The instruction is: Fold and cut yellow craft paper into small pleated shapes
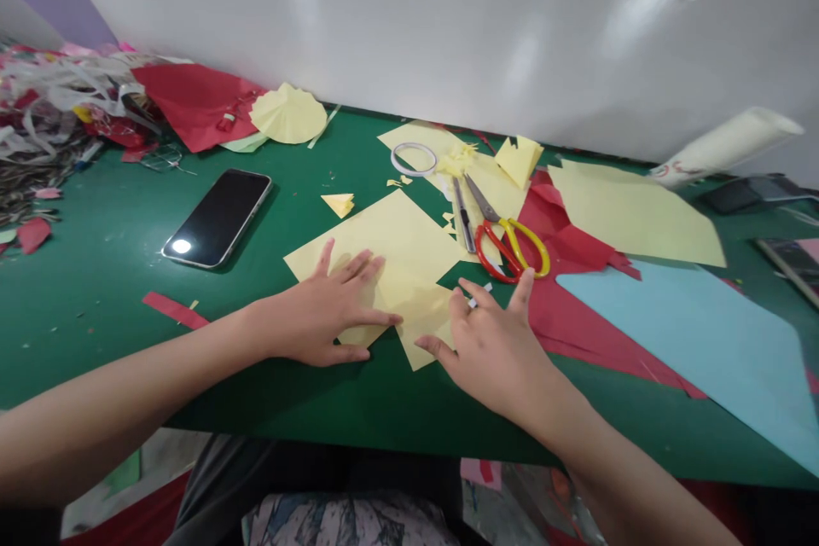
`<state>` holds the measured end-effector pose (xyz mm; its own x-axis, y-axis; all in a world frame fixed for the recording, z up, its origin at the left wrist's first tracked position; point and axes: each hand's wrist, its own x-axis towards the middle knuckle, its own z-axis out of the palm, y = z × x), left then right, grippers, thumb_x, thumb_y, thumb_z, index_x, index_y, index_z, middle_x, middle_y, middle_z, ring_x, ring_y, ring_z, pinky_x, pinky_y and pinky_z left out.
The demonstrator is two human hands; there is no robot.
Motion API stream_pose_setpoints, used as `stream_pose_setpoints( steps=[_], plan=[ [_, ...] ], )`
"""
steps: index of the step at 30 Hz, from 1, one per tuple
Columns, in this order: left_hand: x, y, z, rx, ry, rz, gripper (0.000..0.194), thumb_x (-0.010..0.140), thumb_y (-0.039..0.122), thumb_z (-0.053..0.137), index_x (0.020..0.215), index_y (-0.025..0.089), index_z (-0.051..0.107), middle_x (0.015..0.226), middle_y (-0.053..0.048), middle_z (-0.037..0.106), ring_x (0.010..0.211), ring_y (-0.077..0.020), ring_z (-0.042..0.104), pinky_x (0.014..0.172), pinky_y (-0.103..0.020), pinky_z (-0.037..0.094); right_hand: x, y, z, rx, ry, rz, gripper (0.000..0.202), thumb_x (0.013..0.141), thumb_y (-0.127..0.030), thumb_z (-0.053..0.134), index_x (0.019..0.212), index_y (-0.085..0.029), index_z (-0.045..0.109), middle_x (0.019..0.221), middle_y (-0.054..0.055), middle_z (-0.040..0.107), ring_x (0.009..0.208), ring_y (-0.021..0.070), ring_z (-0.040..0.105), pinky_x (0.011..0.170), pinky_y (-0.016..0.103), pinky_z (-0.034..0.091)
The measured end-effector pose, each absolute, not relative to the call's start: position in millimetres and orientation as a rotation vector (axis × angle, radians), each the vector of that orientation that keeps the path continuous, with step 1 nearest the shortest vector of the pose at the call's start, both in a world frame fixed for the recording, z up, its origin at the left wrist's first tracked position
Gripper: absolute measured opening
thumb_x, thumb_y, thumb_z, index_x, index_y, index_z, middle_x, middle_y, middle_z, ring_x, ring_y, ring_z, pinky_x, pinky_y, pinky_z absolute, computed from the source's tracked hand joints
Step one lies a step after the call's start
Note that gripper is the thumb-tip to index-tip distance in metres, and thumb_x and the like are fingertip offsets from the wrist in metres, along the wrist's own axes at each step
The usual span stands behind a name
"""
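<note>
A pale yellow paper sheet [406,230] lies on the green table, with a smaller yellow paper piece [428,316] at its near side. Spread over the left part of the sheet, my left hand [339,299] presses it down with the fingers apart. My right hand [496,341] hovers by the smaller piece, its thumb at the paper's right edge, fingers apart and nothing gripped. Just beyond that hand rest scissors [491,215] with red and yellow handles. A slim craft knife or pen [463,217] lies beside them.
A phone [217,217] lies left of the paper. Red paper [569,307] and a light blue sheet [697,333] cover the right side. A white tape ring [413,159], a pleated yellow paper fan [289,113] and a rolled sheet [729,145] sit near the wall.
</note>
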<state>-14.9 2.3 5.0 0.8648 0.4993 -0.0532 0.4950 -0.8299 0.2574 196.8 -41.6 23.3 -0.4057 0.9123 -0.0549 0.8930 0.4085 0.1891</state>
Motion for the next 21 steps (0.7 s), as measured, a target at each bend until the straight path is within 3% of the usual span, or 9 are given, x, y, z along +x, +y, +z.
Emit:
stream_pose_setpoints(
  steps=[5, 9, 12, 14, 16, 18, 21],
  plan=[
    [-14, 2, 4, 2.782, 0.758, 0.022, 0.048, 0.075, 0.045, 0.050, 0.120, 0.041, 0.036, 0.140, -0.008, 0.007, 0.125, -0.0383, 0.010, 0.091, -0.065, 0.003, 207, -45, 24, 1.688, 2.377, 0.264, 0.062, 0.080, -0.057, 0.025, 0.083, -0.008, 0.063, 0.078, 0.017, 0.064, 0.100, 0.0314, 0.049, 0.089, 0.066, 0.001],
    [-14, 2, 4, 2.806, 0.754, 0.039, 0.048, 0.074, 0.045, 0.051, 0.120, 0.040, 0.037, 0.140, -0.008, 0.009, 0.125, -0.0378, 0.012, 0.091, -0.064, 0.005, 212, -44, 32, 1.754, 2.283, 0.364, 0.057, 0.080, -0.055, 0.028, 0.068, -0.012, 0.062, 0.061, 0.011, 0.062, 0.069, 0.0260, 0.058, 0.088, 0.065, 0.010],
    [-14, 2, 4, 2.814, 0.749, 0.046, 0.047, 0.074, 0.046, 0.051, 0.119, 0.040, 0.037, 0.140, -0.008, 0.011, 0.124, -0.0380, 0.013, 0.091, -0.065, 0.006, 208, -40, 37, 1.868, 2.264, 0.462, 0.051, 0.083, -0.049, 0.028, 0.070, -0.011, 0.059, 0.050, 0.007, 0.058, 0.053, 0.0205, 0.056, 0.089, 0.062, 0.014],
    [-14, 3, 4, 2.820, 0.744, 0.044, 0.048, 0.074, 0.046, 0.051, 0.119, 0.041, 0.037, 0.140, -0.008, 0.010, 0.124, -0.0381, 0.013, 0.090, -0.065, 0.006, 203, -37, 34, 1.881, 2.393, 0.464, 0.045, 0.084, -0.045, 0.031, 0.077, -0.010, 0.058, 0.060, 0.009, 0.061, 0.064, 0.0225, 0.059, 0.091, 0.062, 0.012],
    [-15, 3, 4, 2.819, 0.736, 0.033, 0.048, 0.074, 0.046, 0.051, 0.120, 0.041, 0.036, 0.140, -0.008, 0.009, 0.125, -0.0377, 0.012, 0.090, -0.066, 0.005, 198, -34, 26, 1.706, 2.690, 0.405, 0.040, 0.084, -0.041, 0.033, 0.093, -0.008, 0.055, 0.094, 0.015, 0.062, 0.094, 0.0263, 0.054, 0.096, 0.058, 0.012],
    [-15, 3, 3, 2.811, 0.725, 0.020, 0.047, 0.075, 0.046, 0.049, 0.120, 0.042, 0.035, 0.141, -0.007, 0.008, 0.125, -0.0372, 0.009, 0.091, -0.065, 0.004, 195, -31, 14, 1.395, 2.891, 0.241, 0.049, 0.083, -0.041, 0.036, 0.114, -0.005, 0.044, 0.125, 0.018, 0.042, 0.119, 0.0263, 0.034, 0.099, 0.046, 0.023],
    [-16, 3, 3, 2.789, 0.722, 0.006, 0.046, 0.076, 0.047, 0.048, 0.120, 0.042, 0.036, 0.141, -0.007, 0.008, 0.126, -0.0365, 0.007, 0.092, -0.064, 0.003, 192, -30, 1, 1.312, 2.848, 0.019, 0.058, 0.081, -0.040, 0.041, 0.122, 0.001, 0.036, 0.131, 0.020, 0.032, 0.124, 0.0238, 0.024, 0.098, 0.035, 0.031]
  ],
)
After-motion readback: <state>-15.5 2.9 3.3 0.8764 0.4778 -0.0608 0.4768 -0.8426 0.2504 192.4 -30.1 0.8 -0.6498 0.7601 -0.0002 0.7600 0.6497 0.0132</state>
